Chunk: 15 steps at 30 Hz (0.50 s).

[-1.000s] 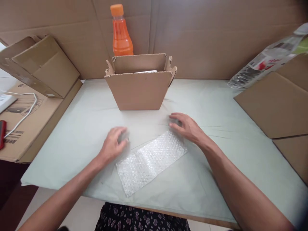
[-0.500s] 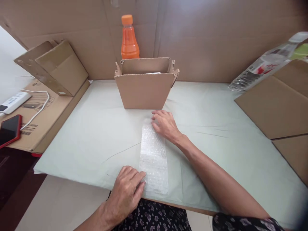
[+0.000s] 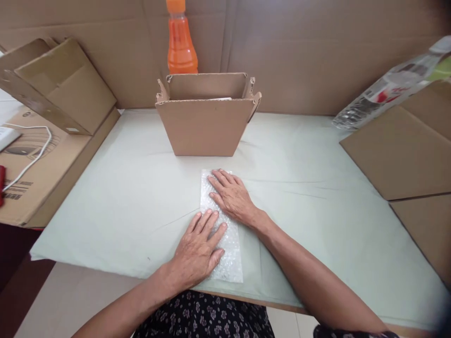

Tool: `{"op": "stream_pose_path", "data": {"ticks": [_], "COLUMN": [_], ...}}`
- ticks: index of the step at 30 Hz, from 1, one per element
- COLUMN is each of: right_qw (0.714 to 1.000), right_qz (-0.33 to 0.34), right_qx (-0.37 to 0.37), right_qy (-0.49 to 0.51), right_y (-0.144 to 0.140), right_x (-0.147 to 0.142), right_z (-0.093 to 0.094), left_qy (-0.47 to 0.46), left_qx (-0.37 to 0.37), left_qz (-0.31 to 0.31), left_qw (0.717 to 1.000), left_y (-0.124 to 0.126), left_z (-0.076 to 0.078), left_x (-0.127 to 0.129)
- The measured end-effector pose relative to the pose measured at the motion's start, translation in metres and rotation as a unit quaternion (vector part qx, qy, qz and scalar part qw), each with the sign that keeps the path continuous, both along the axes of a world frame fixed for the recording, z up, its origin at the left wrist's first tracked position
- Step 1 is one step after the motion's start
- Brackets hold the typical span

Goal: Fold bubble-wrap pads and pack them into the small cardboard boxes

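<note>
A long strip of bubble wrap (image 3: 230,256) lies flat on the pale green table cover, running from near the table's front edge toward the cardboard box (image 3: 206,129). My left hand (image 3: 200,246) rests on the left side of its lower half, palm down, fingers spread. Higher up, my right hand (image 3: 230,195) lies flat over the far part of the strip with its fingers apart. Neither hand grips anything. The box stands upright just beyond the strip, open at the top, and a bit of something white shows inside.
Behind the box stands an orange bottle (image 3: 181,47). At the left, a large carton (image 3: 45,173) carries a white cable (image 3: 38,157) and a folded box (image 3: 70,89). A clear plastic bottle (image 3: 384,91) leans at the right beside cardboard pieces (image 3: 398,150).
My left hand has moved up and right onto the bubble wrap and flattened. My right hand has settled flat on the strip's far part, fingers spread. The view has shifted slightly.
</note>
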State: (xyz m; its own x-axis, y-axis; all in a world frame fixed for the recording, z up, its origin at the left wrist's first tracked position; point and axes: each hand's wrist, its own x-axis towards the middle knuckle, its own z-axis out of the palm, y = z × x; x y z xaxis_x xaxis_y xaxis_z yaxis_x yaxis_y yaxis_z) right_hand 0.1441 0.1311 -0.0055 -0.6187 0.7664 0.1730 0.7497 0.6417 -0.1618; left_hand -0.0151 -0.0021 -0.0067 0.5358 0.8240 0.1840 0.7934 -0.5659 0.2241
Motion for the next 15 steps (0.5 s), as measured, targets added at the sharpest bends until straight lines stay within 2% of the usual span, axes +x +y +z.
{"op": "stream_pose_path", "data": {"ticks": [3, 7, 11, 13, 15], "right_qw": [1.0, 0.999, 0.992, 0.99, 0.99], "right_qz": [-0.013, -0.038, -0.059, -0.019, 0.061], "right_qx": [0.003, -0.018, -0.023, 0.001, 0.018], "right_qy": [0.007, 0.029, 0.111, 0.14, 0.129], "right_y": [0.003, 0.017, 0.019, 0.002, -0.027], "right_x": [-0.001, 0.002, 0.024, 0.043, 0.061], "right_z": [-0.001, -0.001, 0.006, 0.013, 0.023], "left_qy": [0.001, 0.001, -0.025, -0.074, -0.166], "left_qx": [-0.003, -0.005, -0.026, -0.049, -0.073], "left_qz": [0.004, 0.007, 0.007, 0.004, 0.017], "left_qw": [1.0, 1.0, 0.999, 0.996, 0.983], "left_y": [-0.006, -0.007, -0.005, -0.004, -0.002], "left_z": [-0.004, 0.0, 0.002, 0.003, 0.005], "left_x": [-0.003, -0.004, -0.004, -0.009, -0.015]}}
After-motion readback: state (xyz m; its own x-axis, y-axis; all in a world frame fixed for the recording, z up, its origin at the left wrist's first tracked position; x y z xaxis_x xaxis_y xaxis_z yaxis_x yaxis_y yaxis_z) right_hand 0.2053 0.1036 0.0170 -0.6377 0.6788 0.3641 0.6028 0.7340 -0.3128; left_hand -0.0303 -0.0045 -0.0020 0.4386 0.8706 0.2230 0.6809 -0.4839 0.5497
